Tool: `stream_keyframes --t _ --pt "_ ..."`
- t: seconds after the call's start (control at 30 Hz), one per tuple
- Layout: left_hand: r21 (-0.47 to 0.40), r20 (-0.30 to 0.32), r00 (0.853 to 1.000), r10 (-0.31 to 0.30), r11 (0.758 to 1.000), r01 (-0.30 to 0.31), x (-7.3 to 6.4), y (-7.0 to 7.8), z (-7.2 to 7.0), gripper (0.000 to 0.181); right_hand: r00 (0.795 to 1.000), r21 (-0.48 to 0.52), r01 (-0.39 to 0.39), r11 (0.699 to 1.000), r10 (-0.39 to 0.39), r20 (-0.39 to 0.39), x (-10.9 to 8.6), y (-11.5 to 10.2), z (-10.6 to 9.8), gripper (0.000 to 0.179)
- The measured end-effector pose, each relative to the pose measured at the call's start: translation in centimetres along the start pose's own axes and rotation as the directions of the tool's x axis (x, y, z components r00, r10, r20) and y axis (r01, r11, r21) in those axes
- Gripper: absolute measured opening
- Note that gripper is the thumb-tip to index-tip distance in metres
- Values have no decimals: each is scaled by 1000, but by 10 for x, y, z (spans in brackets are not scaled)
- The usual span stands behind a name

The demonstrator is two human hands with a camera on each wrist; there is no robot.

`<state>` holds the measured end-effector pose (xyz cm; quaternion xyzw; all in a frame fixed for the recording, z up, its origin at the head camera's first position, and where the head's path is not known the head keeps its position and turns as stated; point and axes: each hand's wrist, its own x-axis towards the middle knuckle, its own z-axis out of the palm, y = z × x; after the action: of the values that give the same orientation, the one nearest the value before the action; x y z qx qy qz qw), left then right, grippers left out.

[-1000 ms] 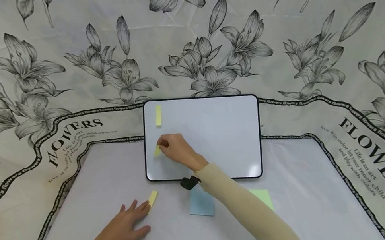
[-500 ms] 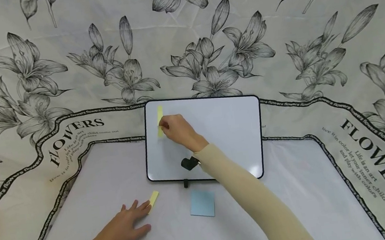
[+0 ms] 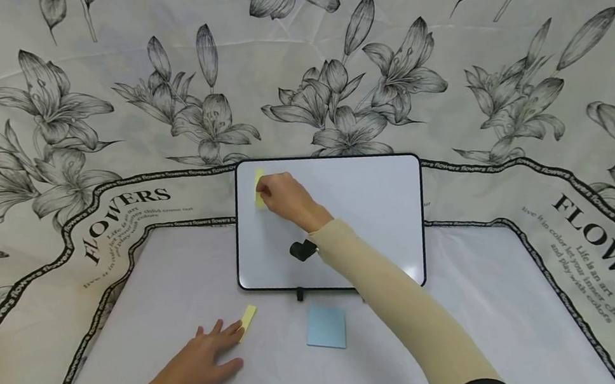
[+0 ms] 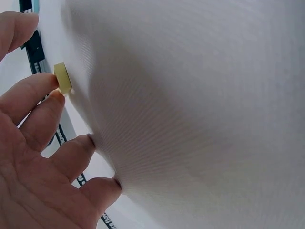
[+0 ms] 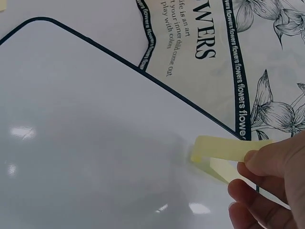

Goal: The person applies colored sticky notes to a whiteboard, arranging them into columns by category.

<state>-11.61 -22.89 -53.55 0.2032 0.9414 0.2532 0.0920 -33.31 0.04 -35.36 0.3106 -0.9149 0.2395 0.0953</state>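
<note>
At the upper left of the upright whiteboard (image 3: 345, 213), my right hand (image 3: 288, 201) pinches a yellow paper strip (image 5: 219, 149) between thumb and fingers. The strip's free end bends down close to the board surface; a second pale yellow band (image 5: 217, 171) shows below it. My left hand (image 3: 196, 362) lies on the white tablecloth with spread fingers. Its fingertips touch a small yellow pad of strips (image 3: 248, 316), whose thickness shows in the left wrist view.
A light blue sticky-note pad (image 3: 325, 327) lies on the tablecloth in front of the board. A small black foot (image 3: 299, 293) shows under the board's lower edge. Behind hangs a flower-printed cloth (image 3: 183, 73). My right sleeve (image 3: 396, 303) crosses over the table's right half.
My right hand has moved up the board with its strip, from below the upper-left yellow strip to over it. The left hand stays in place on the pad.
</note>
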Motion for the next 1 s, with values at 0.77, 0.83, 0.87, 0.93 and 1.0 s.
stream_keyframes --t 0.77,0.83,0.87,0.93,1.0 --pt "9 4 1000 3 1000 -3 1 -1 0 60 998 -135 61 989 -58 31 -9 -1 32 20" --pt "8 4 1000 4 1000 -4 0 -1 1 60 996 -145 84 986 -80 32 -14 -1 38 20" --pt "6 3 1000 5 1000 -5 0 -1 1 60 995 -151 96 984 -93 30 -16 -1 41 19" --pt "7 2 1000 5 1000 -5 1 -2 1 60 992 -167 123 978 -121 20 -21 0 48 17" --pt "8 2 1000 5 1000 -5 1 -2 1 60 988 -185 152 971 -154 2 -26 1 54 15"
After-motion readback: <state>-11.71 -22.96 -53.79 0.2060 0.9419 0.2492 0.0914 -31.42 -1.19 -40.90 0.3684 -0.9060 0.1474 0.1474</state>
